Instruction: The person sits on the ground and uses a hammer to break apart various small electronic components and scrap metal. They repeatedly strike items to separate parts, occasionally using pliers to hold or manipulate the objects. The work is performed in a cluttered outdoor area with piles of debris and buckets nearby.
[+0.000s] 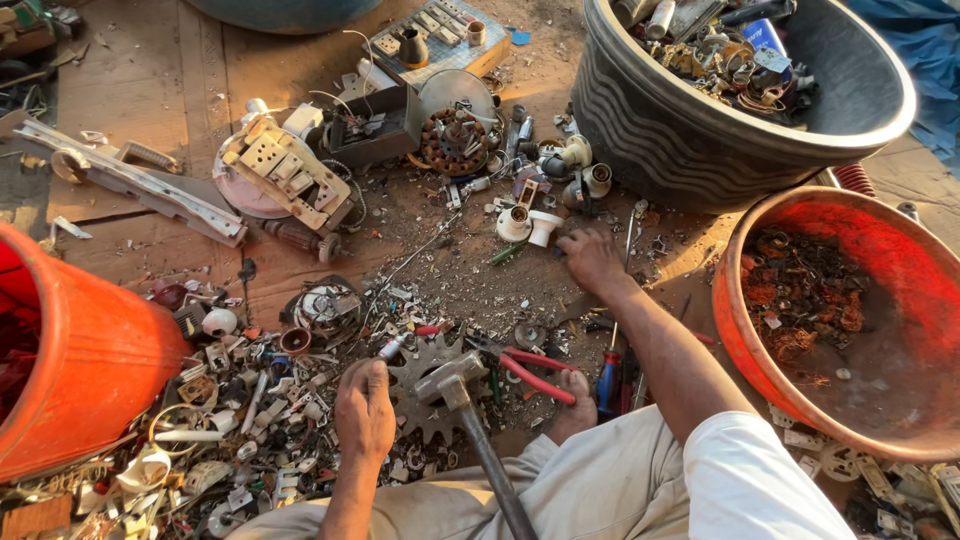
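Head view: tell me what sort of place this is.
Probably a scrap-sorting spot on the ground. Broken metal and plastic parts litter the dirt, a grey tub and orange tub hold sorted scrap, and a hammer lies by the left hand.

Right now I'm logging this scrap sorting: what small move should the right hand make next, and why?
Probably close the right hand on a piece below it: it lies open on the scrap beside the white fittings. The left hand rests by the hammer and gear.

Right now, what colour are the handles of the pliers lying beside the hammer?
Red. The pliers lie by the hammer, clearest in the head view.
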